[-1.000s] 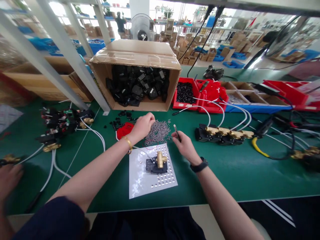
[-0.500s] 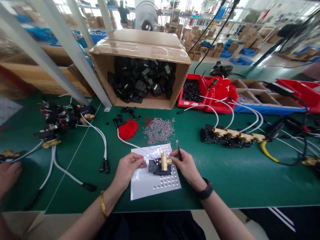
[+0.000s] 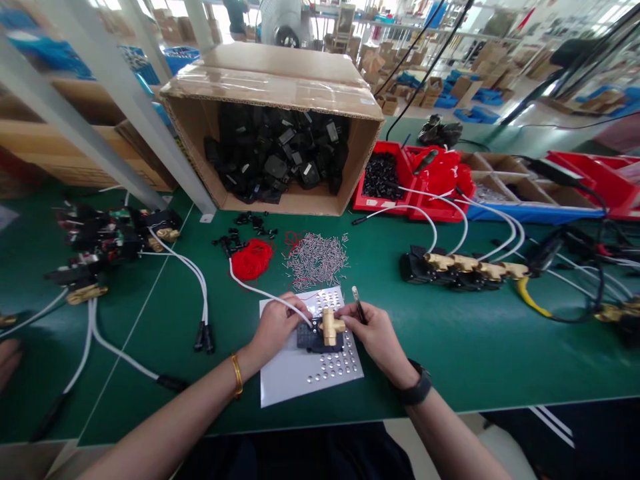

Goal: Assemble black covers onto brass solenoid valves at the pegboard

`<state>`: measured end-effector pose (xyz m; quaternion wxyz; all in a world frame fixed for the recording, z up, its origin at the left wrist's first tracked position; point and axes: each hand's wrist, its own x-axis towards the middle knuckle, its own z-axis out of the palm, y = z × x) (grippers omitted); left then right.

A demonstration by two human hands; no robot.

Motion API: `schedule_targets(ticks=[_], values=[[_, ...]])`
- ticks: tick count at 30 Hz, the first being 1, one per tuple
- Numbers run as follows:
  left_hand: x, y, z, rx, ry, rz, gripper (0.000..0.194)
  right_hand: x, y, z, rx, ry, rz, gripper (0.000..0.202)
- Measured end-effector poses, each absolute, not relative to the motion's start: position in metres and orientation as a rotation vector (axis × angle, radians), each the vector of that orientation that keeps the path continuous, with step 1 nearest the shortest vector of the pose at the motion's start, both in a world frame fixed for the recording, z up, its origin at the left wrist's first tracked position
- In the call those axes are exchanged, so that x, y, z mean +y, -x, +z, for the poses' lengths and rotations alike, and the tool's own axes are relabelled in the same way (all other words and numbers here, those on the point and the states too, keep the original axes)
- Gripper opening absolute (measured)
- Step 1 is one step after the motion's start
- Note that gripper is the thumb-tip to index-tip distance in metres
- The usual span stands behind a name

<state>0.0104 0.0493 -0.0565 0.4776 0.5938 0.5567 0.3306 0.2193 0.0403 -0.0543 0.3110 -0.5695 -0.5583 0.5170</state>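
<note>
— On the white perforated sheet (image 3: 285,380) at the front of the green table (image 3: 450,347), what sits between the hands?

— A small brass T-shaped valve fitting on a black plastic block (image 3: 325,331). It stands in the same spot as a second ago; the hands are what have moved.

— How so?

— A second ago the left hand (image 3: 274,327) was out over the scattered pile of small grey metal pins (image 3: 316,257). Half a second ago it was back by the sheet, and now its fingertips are pinched closed against the left side of the block. Whether a pin is between them I cannot tell.

— And the other one?

— The right hand (image 3: 376,333) has closed in from the right and touches the brass arm, fingers curled around a thin dark pen-like tool (image 3: 358,308) that points upward.

— So what does that suggest?

— My judgement: fetching is over and fitting at the valve has begun. The red coil of thin wire (image 3: 253,259) beside the pins lies untouched.
</note>
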Motion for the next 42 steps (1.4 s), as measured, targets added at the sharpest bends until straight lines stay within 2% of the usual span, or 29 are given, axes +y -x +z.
schedule_targets(ticks=[5,20,26,38,42], values=[[0.051,-0.005,-0.058,1.355,-1.457,0.808,0.015,0.040,-0.222,-0.041,-1.707,1.555,1.086,0.012],[0.055,-0.004,-0.065,1.173,-1.761,0.783,0.015,0.037,-0.220,-0.051,-1.888,1.449,0.882,0.010],[0.055,-0.001,-0.069,1.100,-1.902,0.800,0.017,0.028,-0.223,-0.061,-2.116,1.310,0.680,0.026],[0.059,0.007,-0.080,0.862,-2.206,0.895,0.021,0.026,-0.229,-0.061,-1.945,1.354,0.822,0.029],[0.056,0.012,-0.076,0.796,-2.306,0.994,0.020,0.052,-0.237,-0.056,-1.991,1.484,0.697,0.022]])
